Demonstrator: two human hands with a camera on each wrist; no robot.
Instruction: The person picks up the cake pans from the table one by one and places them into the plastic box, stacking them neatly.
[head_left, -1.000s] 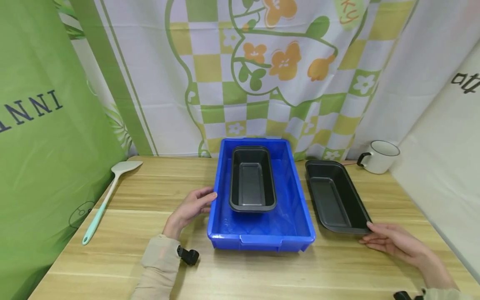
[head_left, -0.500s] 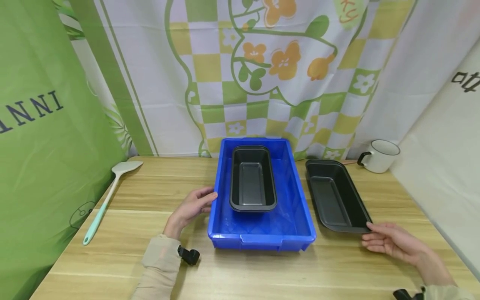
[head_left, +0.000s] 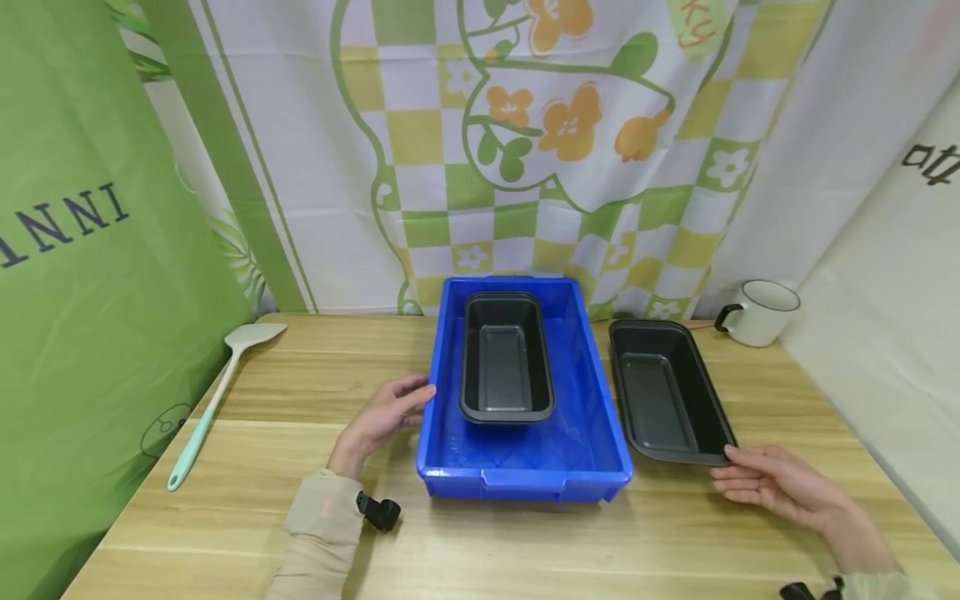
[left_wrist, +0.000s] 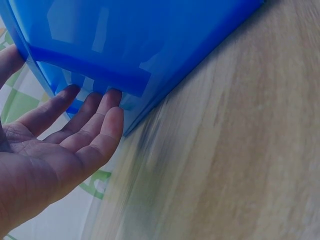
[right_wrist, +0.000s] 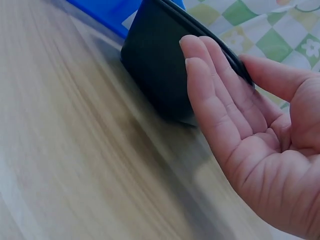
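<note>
A blue plastic bin (head_left: 585, 433) stands in the middle of the wooden table, holding one dark loaf pan (head_left: 504, 367). At the bin's left side is my left hand (head_left: 386, 417): its thumb lies at the rim, and in the left wrist view several fingertips touch the outer wall. To the right of the bin is a second dark loaf pan (head_left: 660, 400). My right hand (head_left: 780, 487) pinches this pan's near right corner, thumb on the rim and fingers beneath it, as the right wrist view shows.
A spatula (head_left: 225, 392) with a mint handle lies at the left. A white enamel mug (head_left: 761, 317) with a black handle stands at the back right. Printed curtains (head_left: 420, 167) hang behind the table (head_left: 300, 375) and at its sides.
The right loaf pan has shifted slightly left, toward the bin, together with my right hand. My left hand and the bin look nearly still.
</note>
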